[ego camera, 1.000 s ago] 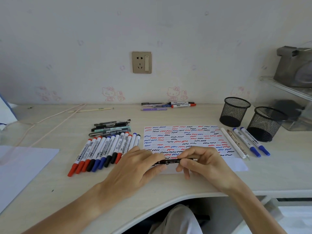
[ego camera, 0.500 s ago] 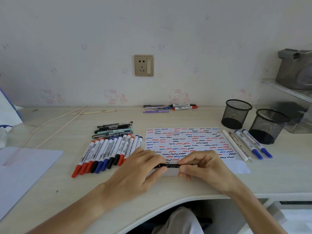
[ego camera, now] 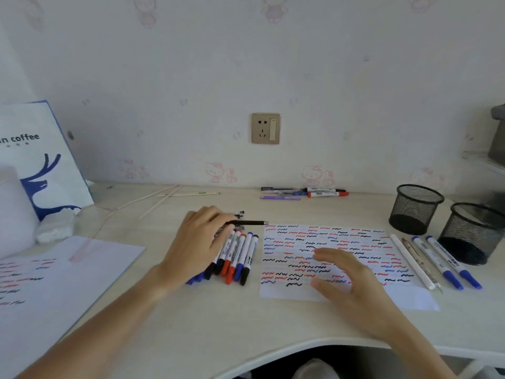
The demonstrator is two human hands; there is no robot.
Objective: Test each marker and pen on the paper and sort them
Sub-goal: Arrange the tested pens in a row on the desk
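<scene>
On desk: left hand (ego camera: 199,244) grips one black pen (ego camera: 250,222); right hand (ego camera: 347,280) spread flat; two mesh cups (ego camera: 415,209)

Evenly and softly lit, with faint shadows only. Motion-blurred at the open right hand (ego camera: 352,280). Bowed toward the edges by wide-angle distortion.

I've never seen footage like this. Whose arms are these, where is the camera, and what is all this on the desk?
No machine here: a person wears a camera on the head, looking down at their own hands. The left hand holds a black pen over a row of markers. The right hand hovers open over the paper, which is covered in red, blue and black test squiggles. Right of the paper lie more pens beside two mesh cups. A few pens lie by the wall.
</scene>
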